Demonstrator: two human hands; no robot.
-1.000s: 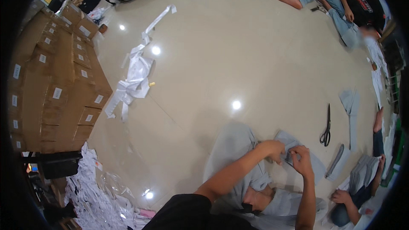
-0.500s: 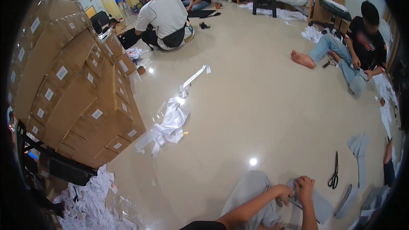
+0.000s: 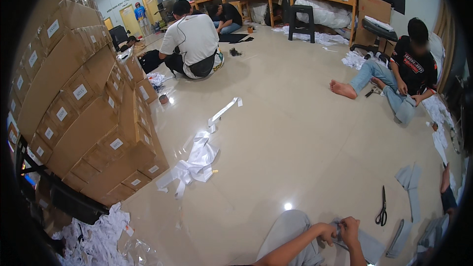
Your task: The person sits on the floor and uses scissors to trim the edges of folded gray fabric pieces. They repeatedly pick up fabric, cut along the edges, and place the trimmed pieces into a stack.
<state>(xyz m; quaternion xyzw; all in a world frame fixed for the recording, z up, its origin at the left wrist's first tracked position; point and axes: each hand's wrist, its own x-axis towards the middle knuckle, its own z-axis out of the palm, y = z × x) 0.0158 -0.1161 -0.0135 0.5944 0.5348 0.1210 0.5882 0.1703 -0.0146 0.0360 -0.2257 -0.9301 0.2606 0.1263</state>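
At the lower edge of the head view, my left hand [image 3: 325, 233] has its fingers bent together at the edge of a grey piece of cloth [image 3: 370, 247]. My right hand [image 3: 350, 230] is closed on the top of the same cloth, fingers curled over it; the exact pinch is too small to see. The cloth hangs and spreads to the right, over the floor beside my grey-clad knee [image 3: 290, 234]. Black-handled scissors [image 3: 382, 213] lie right of my hands. Past them rest a folded grey strip [image 3: 399, 239] and another grey cloth piece [image 3: 410, 189].
Stacked cardboard boxes [image 3: 116, 144] fill the left side. White ribbon-like fabric [image 3: 197, 160] lies mid-floor, with white scraps [image 3: 96, 236] at lower left. A seated person [image 3: 414, 64] handles grey cloth at right; another in white [image 3: 192, 44] sits farther back. A black stool [image 3: 301, 22] stands behind.
My view has tilted upward, so the whole scene sits lower in the picture. Both hands stay close together at the grey cloth, with only a slight shift of the fingers.
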